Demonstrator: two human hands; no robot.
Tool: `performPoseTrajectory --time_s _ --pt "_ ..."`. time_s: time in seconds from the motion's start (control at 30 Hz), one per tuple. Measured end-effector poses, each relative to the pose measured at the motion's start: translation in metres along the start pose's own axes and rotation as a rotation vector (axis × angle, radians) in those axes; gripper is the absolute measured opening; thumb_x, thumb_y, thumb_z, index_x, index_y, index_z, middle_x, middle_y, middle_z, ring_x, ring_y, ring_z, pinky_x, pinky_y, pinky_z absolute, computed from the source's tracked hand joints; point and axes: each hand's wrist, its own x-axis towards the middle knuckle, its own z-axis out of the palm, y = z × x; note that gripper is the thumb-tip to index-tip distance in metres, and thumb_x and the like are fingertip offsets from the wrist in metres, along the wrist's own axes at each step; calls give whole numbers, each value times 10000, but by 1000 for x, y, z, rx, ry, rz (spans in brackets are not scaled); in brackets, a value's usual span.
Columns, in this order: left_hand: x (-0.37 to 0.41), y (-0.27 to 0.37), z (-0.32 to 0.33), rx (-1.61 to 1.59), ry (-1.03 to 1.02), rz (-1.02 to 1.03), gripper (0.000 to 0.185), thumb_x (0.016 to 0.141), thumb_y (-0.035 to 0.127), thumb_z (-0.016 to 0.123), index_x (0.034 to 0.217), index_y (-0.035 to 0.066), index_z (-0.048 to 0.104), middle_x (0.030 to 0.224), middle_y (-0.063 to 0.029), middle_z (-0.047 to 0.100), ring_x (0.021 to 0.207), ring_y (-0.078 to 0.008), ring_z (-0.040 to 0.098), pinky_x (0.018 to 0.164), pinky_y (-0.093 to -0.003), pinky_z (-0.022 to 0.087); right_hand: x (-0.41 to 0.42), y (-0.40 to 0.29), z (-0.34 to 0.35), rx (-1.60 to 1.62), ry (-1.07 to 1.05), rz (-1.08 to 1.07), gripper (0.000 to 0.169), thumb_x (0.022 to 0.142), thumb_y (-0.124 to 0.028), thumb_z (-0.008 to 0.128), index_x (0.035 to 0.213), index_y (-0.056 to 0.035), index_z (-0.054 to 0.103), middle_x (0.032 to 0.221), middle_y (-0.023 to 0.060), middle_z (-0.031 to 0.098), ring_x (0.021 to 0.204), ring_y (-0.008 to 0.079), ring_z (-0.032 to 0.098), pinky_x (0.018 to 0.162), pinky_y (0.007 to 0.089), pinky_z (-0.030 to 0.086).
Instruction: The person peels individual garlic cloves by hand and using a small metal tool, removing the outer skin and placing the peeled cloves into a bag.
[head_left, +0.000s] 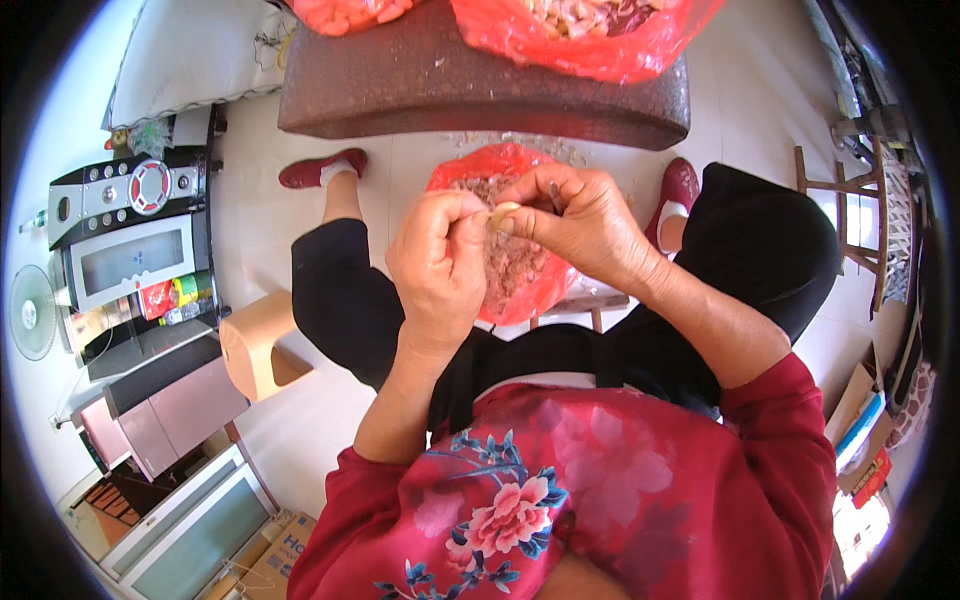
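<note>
Between the fingertips of both hands is a small pale piece, perhaps a garlic clove (504, 213). My left hand (442, 259) pinches its left side with thumb and forefinger. My right hand (574, 217) grips it from the right and also has a small dark metal tool, perhaps a blade (556, 198), tucked among its fingers. Below the hands is an open red plastic bag (551, 289) filled with pinkish-brown bits that look like skins (510, 277). Fingers cover part of the bag and of the pale piece.
A brown padded bench (480, 97) stands ahead, bearing a red bag of pale pieces (555, 45) and another red bag (345, 15). Scraps lie on the floor beneath its edge. A tan plastic stool (255, 345) is at left, a wooden-framed chair (877, 225) at right.
</note>
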Motion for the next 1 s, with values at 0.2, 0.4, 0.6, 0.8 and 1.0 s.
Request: performPoseTrajectory --time_s 0.2,0.4,0.6,0.8,1.0 --pt "-10 -35 -9 141 -51 100 133 887 -26 423 885 16 549 723 -63 571 559 -113 524 516 -236 429 6 5 -2 64 106 135 145 804 -122 637 846 15 613 708 12 605 652 55 543 579 232 468" --pt "-16 -31 -13 164 -140 12 58 885 24 498 861 18 550 545 -55 482 499 -96 507 480 -241 409 8 5 -2 71 77 122 101 805 -101 621 847 -12 602 692 -37 553 615 23 486 533 193 408" --pt "25 4 -19 -209 -69 38 209 852 61 597 1043 -14 556 1122 -110 554 917 -150 568 712 -230 478 27 -39 -2 40 -46 135 204 827 -182 620 794 19 620 715 24 606 663 65 525 588 245 453" --pt "69 25 -8 141 -197 403 394 780 -76 559 1169 -13 539 1146 -183 569 994 -286 597 808 -333 504 46 -47 -10 272 -66 89 260 861 -242 612 815 14 624 666 -3 561 590 42 453 498 222 377" --pt "129 19 -5 139 -80 555 186 870 -42 485 1033 -50 574 980 -160 629 807 -211 643 729 -299 526 55 -59 -29 456 -125 79 291 902 -294 562 926 -12 627 681 -5 566 493 33 366 434 199 300"
